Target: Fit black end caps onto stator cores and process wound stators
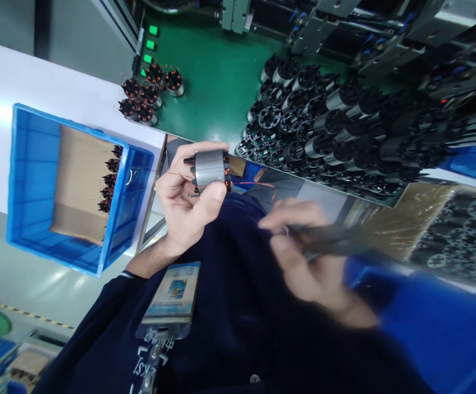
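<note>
Blurred hand (307,254) — stator (210,169) in other hand (183,210)

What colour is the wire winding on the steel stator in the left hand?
Coppery orange; the head view shows the wire winding on the grey steel stator.

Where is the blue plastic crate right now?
The blue plastic crate sits at the left of the head view, just left of the left hand holding a wound stator, and below a small group of copper-wound stators.

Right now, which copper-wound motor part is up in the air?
The stator in the left hand; others rest on the green mat or in the blue crate.
</note>
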The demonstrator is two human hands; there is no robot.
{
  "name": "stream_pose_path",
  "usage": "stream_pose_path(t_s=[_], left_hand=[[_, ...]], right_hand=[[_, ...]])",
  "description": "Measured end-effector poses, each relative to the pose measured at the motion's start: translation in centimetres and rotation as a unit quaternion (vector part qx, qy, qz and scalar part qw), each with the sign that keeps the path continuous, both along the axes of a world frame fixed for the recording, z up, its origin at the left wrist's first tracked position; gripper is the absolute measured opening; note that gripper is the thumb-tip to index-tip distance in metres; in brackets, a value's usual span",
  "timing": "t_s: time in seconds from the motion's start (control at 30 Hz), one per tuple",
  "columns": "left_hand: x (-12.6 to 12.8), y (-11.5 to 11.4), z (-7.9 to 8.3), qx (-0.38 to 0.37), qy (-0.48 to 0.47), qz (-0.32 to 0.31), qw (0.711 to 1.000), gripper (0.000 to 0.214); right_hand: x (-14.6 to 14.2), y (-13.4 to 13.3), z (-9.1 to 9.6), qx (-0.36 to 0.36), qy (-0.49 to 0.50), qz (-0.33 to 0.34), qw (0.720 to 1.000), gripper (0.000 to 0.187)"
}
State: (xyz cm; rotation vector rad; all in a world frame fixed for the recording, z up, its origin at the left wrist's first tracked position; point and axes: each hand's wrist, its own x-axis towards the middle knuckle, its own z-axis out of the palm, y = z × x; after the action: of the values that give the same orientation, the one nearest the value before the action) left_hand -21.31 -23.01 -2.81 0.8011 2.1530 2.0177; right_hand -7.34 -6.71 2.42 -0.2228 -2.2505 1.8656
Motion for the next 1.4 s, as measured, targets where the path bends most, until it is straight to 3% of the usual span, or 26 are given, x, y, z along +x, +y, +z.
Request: stream_pose_path(t_s=[0.1, 0.17, 0.37, 0.6, 0.7, 0.8, 0.87, 0.97, 1.03, 1.13, 1.2, 1.3, 1.4], left_hand=[[0.1, 0.6, 0.4, 0.062, 0.052, 0.048, 0.996, 0.051], [0.4, 0.8, 0.5, 0.056, 0.063, 0.043, 0.996, 0.047], [1.3, 0.3, 0.3, -0.075, 0.124, 0.031, 0.989, 0.045], [1.0, 0.7, 0.5, -0.031, 0.11, 0.048, 0.992, 0.048], [0.6, 0.6, -0.4, -0.006, 0.061, 0.047, 0.997, 0.052], [0.2, -1.1, -2.9, 0.009, -0.009, 0.073, 0.997, 0.057], [-0.3, -4.0, -5.0, 0.016, -0.088, 0.122, 0.989, 0.06], [-1.9, -11.7, -7.3, -0.028, -0.164, 0.265, 0.95, 0.064], [-3.3, -18.4, -7.7, -0.104, -0.13, 0.37, 0.914, 0.065], [-5.0, -28.1, -7.0, -0.239, -0.097, 0.43, 0.865, 0.063], [-5.4, -32.8, -6.7, -0.32, -0.102, 0.449, 0.828, 0.061], [-5.1, -36.1, -7.5, -0.454, -0.156, 0.426, 0.766, 0.051], [-4.2, -36.3, -8.9, -0.547, -0.236, 0.355, 0.721, 0.042]], right_hand=[[-0.3, -1.1, -0.7, 0.053, -0.008, 0.074, 0.996, 0.009], [-1.1, -1.6, -1.3, 0.075, -0.01, 0.065, 0.995, 0.006], [-2.3, -1.9, -2.2, 0.075, 0.014, 0.046, 0.996, 0.01], [-1.9, -2.0, -2.7, 0.057, 0.006, 0.032, 0.998, 0.013], [-2.2, -2.0, -3.9, 0.026, -0.046, 0.041, 0.998, 0.014], [-2.6, -1.9, -5.9, 0.022, -0.132, 0.049, 0.99, 0.021], [-2.7, -1.6, -7.4, 0.041, -0.205, 0.05, 0.977, 0.025], [-2.5, -0.9, -9.4, 0.07, -0.285, 0.06, 0.954, 0.031], [-2.3, -0.4, -10.5, 0.077, -0.303, 0.072, 0.947, 0.035], [-2.4, 0.1, -11.9, 0.087, -0.318, 0.093, 0.94, 0.039], [-2.9, 0.1, -12.4, 0.097, -0.324, 0.108, 0.935, 0.04], [-4.1, -0.5, -12.6, 0.11, -0.323, 0.136, 0.93, 0.04], [-5.3, -1.2, -12.0, 0.116, -0.312, 0.181, 0.925, 0.037]])
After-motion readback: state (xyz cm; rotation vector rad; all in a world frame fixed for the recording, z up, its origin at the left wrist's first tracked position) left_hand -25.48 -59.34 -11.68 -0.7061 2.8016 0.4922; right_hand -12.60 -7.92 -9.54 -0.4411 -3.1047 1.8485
